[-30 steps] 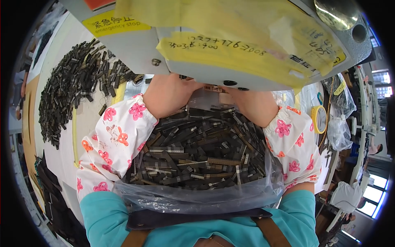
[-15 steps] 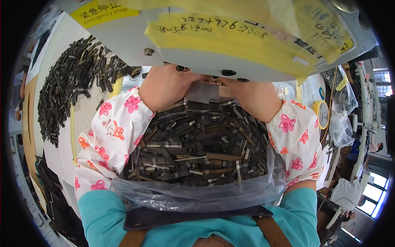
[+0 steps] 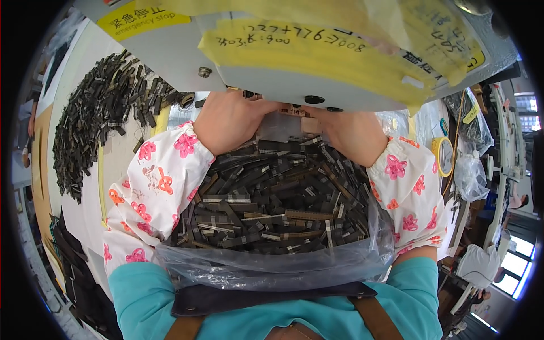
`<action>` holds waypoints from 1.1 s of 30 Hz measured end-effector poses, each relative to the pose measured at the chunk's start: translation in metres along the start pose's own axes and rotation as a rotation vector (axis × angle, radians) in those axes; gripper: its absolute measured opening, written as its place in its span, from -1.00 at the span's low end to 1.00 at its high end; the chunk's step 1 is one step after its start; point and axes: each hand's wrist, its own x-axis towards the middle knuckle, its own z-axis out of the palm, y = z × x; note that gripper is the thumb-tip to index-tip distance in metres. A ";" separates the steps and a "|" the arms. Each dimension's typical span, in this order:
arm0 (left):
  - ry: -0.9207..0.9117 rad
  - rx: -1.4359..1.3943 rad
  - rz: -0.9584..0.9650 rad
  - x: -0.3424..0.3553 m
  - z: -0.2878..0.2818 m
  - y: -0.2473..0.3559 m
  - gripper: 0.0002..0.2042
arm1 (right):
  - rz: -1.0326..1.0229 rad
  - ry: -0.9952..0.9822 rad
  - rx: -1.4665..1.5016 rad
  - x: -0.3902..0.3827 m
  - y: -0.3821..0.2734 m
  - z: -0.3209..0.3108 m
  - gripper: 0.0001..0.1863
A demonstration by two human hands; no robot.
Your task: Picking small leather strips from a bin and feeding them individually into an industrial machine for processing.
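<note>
Both my hands reach in under the front of a grey machine (image 3: 187, 62), close to each other. My left hand (image 3: 229, 122) points its thumb to the right, toward a small printed reddish piece (image 3: 293, 110) at the machine's lower edge. From the other side, my right hand (image 3: 354, 136) comes up to the same spot, beside a small tan block (image 3: 310, 125). The machine covers the fingertips of both hands, so what they grip, if anything, is hidden. Just below them lies a heap of short dark fabric-like strips (image 3: 272, 192) in a clear plastic bag (image 3: 266, 266).
A second large pile of dark strips (image 3: 85, 130) spreads over the white table at the left. To the right are a roll of yellow tape (image 3: 443, 157) and crumpled clear plastic (image 3: 470, 178). The machine overhangs the work area, with yellow labels (image 3: 144, 20) on it.
</note>
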 end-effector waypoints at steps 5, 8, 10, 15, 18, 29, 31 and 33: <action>0.072 -0.029 -0.013 -0.001 -0.003 0.002 -0.81 | 0.029 0.019 0.029 -0.002 -0.001 0.002 -0.59; 0.058 -0.014 -0.039 -0.004 -0.007 0.000 -0.91 | -0.001 0.015 0.097 0.001 -0.001 -0.004 -0.65; -0.072 0.087 -0.045 -0.008 -0.015 -0.001 -0.90 | 0.010 -0.034 0.169 0.000 -0.003 -0.013 -0.71; 0.033 0.131 -0.130 -0.040 -0.042 -0.024 -0.84 | -0.022 -0.020 0.372 -0.013 -0.014 -0.025 -0.75; 0.038 0.219 -0.203 -0.052 -0.058 -0.033 -0.82 | -0.071 -0.064 0.418 -0.011 -0.023 -0.022 -0.76; -0.013 -0.012 -0.044 -0.001 -0.013 0.015 -0.82 | -0.193 -0.035 0.291 -0.009 -0.036 -0.002 -0.84; -0.021 -0.058 -0.061 0.001 -0.003 0.013 -0.82 | -0.217 -0.040 0.313 -0.010 -0.035 -0.001 -0.83; 0.122 -0.090 -0.079 0.002 0.003 0.007 -0.83 | -0.232 -0.040 0.342 -0.011 -0.035 0.001 -0.83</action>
